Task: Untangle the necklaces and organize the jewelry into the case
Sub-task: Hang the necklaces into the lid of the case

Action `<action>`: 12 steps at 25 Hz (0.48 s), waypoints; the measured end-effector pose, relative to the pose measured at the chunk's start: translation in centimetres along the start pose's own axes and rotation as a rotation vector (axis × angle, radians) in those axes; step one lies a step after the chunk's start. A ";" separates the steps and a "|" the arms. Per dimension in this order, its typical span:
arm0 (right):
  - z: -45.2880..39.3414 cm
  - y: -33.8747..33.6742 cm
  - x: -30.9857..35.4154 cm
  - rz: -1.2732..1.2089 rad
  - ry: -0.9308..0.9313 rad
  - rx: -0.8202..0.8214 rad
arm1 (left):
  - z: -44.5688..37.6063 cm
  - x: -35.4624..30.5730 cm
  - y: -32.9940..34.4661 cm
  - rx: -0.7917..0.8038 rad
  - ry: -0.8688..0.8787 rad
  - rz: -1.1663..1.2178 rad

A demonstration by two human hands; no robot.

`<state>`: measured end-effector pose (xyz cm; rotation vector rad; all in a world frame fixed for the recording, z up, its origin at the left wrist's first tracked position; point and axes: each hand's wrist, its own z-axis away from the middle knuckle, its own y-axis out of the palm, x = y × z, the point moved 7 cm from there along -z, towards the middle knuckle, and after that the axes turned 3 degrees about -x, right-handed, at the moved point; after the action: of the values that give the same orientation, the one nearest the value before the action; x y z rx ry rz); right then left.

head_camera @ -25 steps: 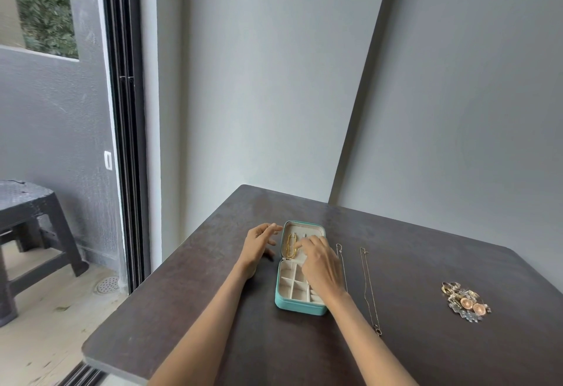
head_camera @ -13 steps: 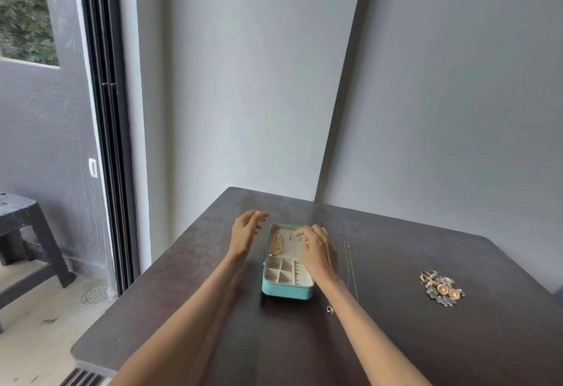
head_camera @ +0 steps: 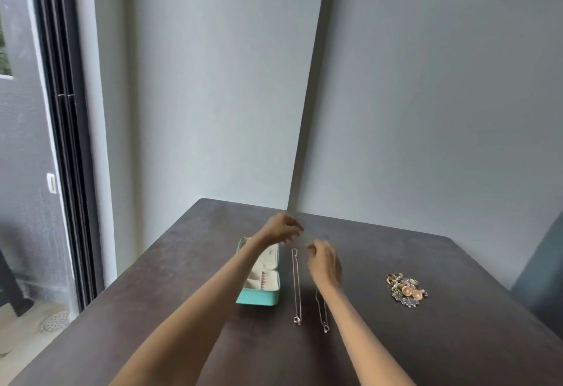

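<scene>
A turquoise jewelry case [head_camera: 259, 296] lies open on the dark table [head_camera: 426, 340], its cream compartments showing; my left forearm covers part of the lid. Two thin necklaces lie straight and side by side right of the case: one [head_camera: 296, 285] fully visible, the other [head_camera: 322, 314] partly under my right wrist. My left hand [head_camera: 281, 228] hovers above the case's far end, fingers loosely curled, holding nothing I can see. My right hand [head_camera: 324, 262] hovers over the far end of the right necklace, fingers relaxed. A heap of mixed jewelry [head_camera: 406, 291] sits to the right.
The table stands in a corner of grey walls. A sliding door frame [head_camera: 65, 172] and a floor drain [head_camera: 56, 321] are at the left. A blue-grey chair back [head_camera: 545, 273] shows at the right edge.
Both hands have left the case and moved right and up toward the far ends of the two necklaces. The camera has swung right, so the case now sits further left.
</scene>
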<state>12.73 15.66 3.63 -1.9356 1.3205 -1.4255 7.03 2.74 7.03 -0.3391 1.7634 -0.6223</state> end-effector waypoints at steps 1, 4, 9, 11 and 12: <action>-0.2 -0.2 -2.1 0.035 0.072 0.021 | -0.2 -0.3 1.4 0.014 0.003 -0.068; -0.6 -0.7 -6.0 0.089 0.185 0.068 | -0.5 -0.8 5.3 -0.008 0.011 -0.146; -1.8 0.9 -5.3 0.131 0.201 0.152 | -2.2 -1.2 7.2 -0.066 0.001 -0.137; -2.5 0.9 -4.7 0.246 0.156 0.127 | -3.1 -1.2 6.5 -0.085 -0.008 -0.106; -3.0 0.9 -4.4 0.313 0.120 0.124 | -3.6 -1.2 6.2 -0.088 -0.010 -0.103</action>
<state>9.49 19.64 1.87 -1.5064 1.4751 -1.4441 4.44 9.27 5.13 -0.4953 1.7753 -0.6160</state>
